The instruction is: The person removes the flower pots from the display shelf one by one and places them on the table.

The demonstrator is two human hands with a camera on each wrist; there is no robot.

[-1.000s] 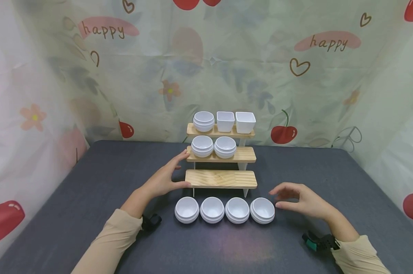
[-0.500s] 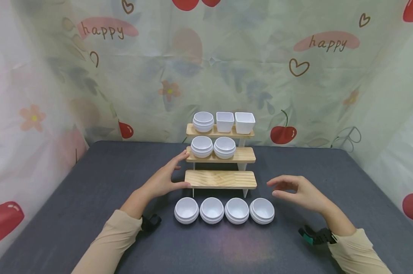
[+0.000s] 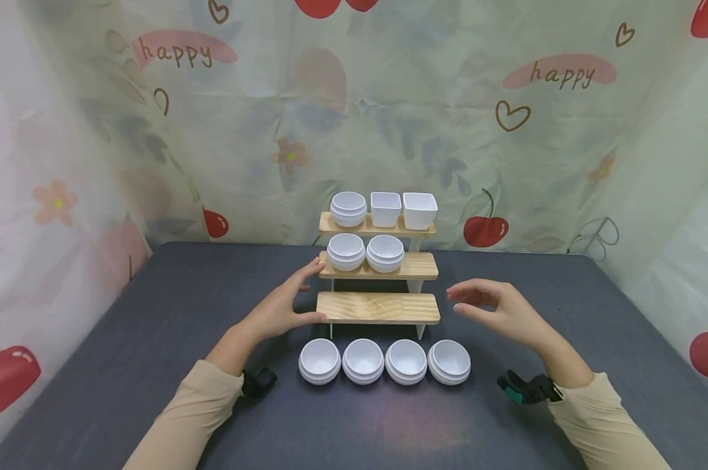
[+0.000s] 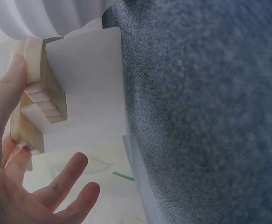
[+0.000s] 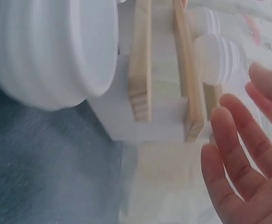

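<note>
Behind everything hangs a pale curtain [image 3: 389, 98] w/ cherries, flowers and "happy" printed on it, and below it is a dark grey desk [image 3: 154, 365]. Mid-desk sits a 3-step wooden rack [image 3: 378, 307] on white side panels. Top step has a round bowl plus 2 square cups [image 3: 403, 209], middle step has 2 round bowls [image 3: 365, 252], bottom step is bare wood. Right in front of the rack, 4 more white bowls [image 3: 384, 360] are lined up in a row on the desk, touching or nearly so. Left hand [image 3: 283, 303] is on the rack's left end: thumb against the bottom step's edge, fingers [image 3: 309, 269] reaching up to the middle step, spread and fairly straight, not wrapped round anything. Left wrist cam shows the same, fingertip laid on the wood edge beside the white panel. Right hand [image 3: 500, 312] hovers just off the rack's right end, apart from it, above and behind the rightmost bowl; its fingers are loosely bent w/ thumb under, holding nothing. Right wrist cam shows those fingers relaxed near the step ends, w/ one bowl big in the foreground. Both arms are in beige sleeves [image 3: 189, 411].
</note>
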